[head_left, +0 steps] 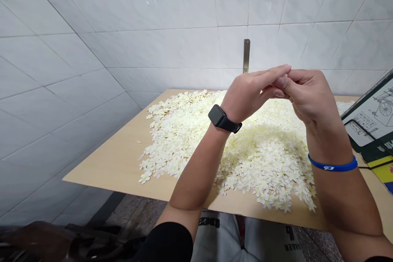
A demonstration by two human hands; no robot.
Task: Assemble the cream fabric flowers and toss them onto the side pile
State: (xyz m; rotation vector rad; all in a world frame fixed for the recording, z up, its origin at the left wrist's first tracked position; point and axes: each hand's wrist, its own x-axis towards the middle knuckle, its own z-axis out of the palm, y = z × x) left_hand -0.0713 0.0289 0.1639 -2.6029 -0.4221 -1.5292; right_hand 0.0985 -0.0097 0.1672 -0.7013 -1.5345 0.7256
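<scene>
My left hand (pixel 245 94), with a black watch on its wrist, is raised over the table. Its fingers are long and held together, and the thumb is tucked beneath them. Against its fingertips, my right hand (pixel 316 94) is closed in a pinch, with a blue wristband below it. Whatever lies between the fingers is hidden. Beneath both hands spreads a broad heap of white and pale yellow artificial flower petals (pixel 184 131), shaped like small blossoms. A thinner patch of them (pixel 276 180) reaches toward the near edge.
The light wooden tabletop (pixel 113 159) stands against a tiled wall (pixel 172 45). A metal bracket (pixel 246 55) is fixed upright behind the heap. On the right leans a dark board (pixel 380 110) with printed drawings and a black cord, above a yellow and blue item (pixel 383 172).
</scene>
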